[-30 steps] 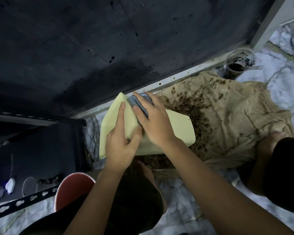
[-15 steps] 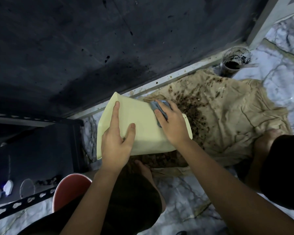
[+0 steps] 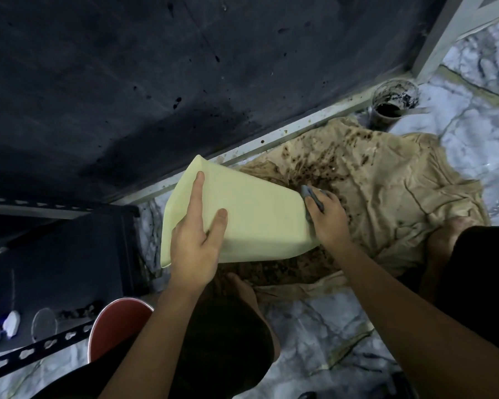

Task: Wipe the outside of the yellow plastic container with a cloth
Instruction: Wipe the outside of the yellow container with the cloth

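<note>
Left hand point(image 3: 195, 243) lies flat on yellow container point(image 3: 260, 220); right hand point(image 3: 326, 217) pinches grey cloth point(image 3: 310, 194) at its right end. Stained tan sheet point(image 3: 386, 203) beneath, dirty cup point(image 3: 393, 103) far right, red bowl point(image 3: 116, 326) near left.

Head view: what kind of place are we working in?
Probably a home floor by a wall, used for messy cleaning: marbled floor tiles, a stained cloth sheet spread under the yellow container, and a dirty cup.

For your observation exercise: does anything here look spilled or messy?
Yes. Dark brown specks and blotches stain the crumpled beige cloth spread on the floor, thickest beside the yellow container. The plastic cup near the wall is smeared inside with dark residue.
</note>
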